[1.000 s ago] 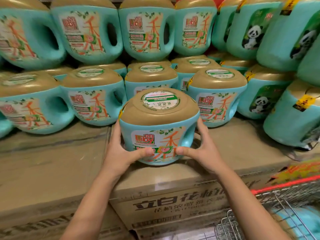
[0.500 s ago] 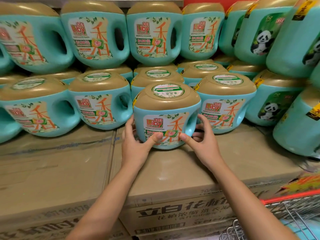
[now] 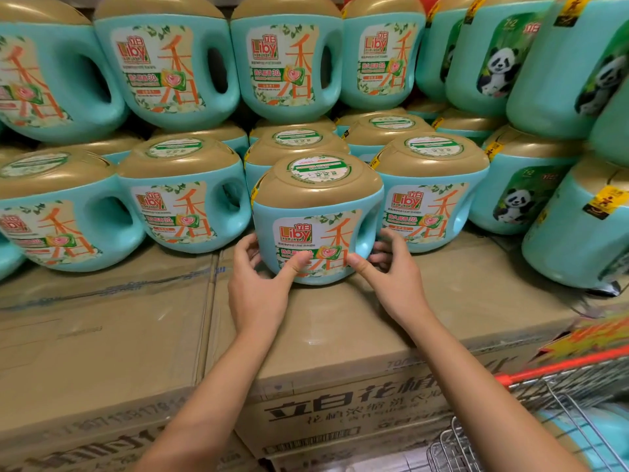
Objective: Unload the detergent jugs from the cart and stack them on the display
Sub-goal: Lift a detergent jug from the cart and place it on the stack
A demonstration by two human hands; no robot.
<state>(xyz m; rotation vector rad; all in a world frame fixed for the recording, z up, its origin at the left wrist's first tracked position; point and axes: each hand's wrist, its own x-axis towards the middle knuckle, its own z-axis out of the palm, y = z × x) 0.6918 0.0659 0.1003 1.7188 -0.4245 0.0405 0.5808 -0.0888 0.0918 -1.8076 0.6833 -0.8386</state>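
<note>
jug: teal body (image 3: 366, 212), tan-gold domed cap (image 3: 316, 192) with a round white-and-green sticker (image 3: 318, 168) on top. The front label (image 3: 316, 238) says Liby, with a big orange character and a pink heart. Handle hole is on its right side

where it's at: upright on a cardboard box (image 3: 340, 328), tucked right in front of the row of matching jugs (image 3: 183, 206)

left hand (image 3: 258, 284): wrapped round the jug's lower left side, thumb pressed on the label

right hand (image 3: 391, 274): gripping the lower right by the handle, thumb on the label's bottom edge

neighbours: same jugs left, right and behind the jug, plus another layer (image 3: 286, 63) stacked above. Panda-label jugs (image 3: 520, 195) are off to its right

surface: brown taped boxes, black Chinese print on the face below the jug

cart (image 3: 558, 373): red-edged wire one, down to the jug's lower right, something teal inside
</note>
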